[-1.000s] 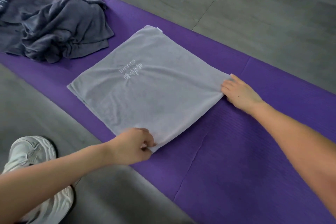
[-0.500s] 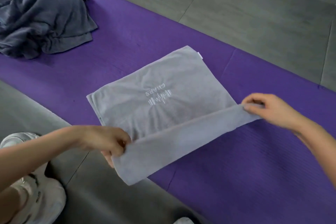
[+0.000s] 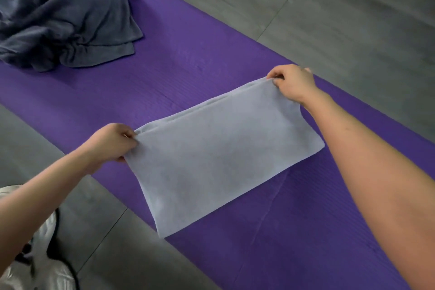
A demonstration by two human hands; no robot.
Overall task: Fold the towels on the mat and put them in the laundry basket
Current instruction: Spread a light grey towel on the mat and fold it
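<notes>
Pinching the light grey towel (image 3: 219, 155) at its far corners, left hand (image 3: 110, 143) and right hand (image 3: 293, 83) are mid-fold over the purple mat (image 3: 188, 66), needing to lay edges squarely next.

left grip (image 3: 113, 143): pinching, arm outstretched | right grip (image 3: 292, 83): pinching, arm outstretched

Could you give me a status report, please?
Left hand, right hand: each pinches a far corner. Grey towel doubled over on the mat. Dark towel heap far left, clear of it.
</notes>
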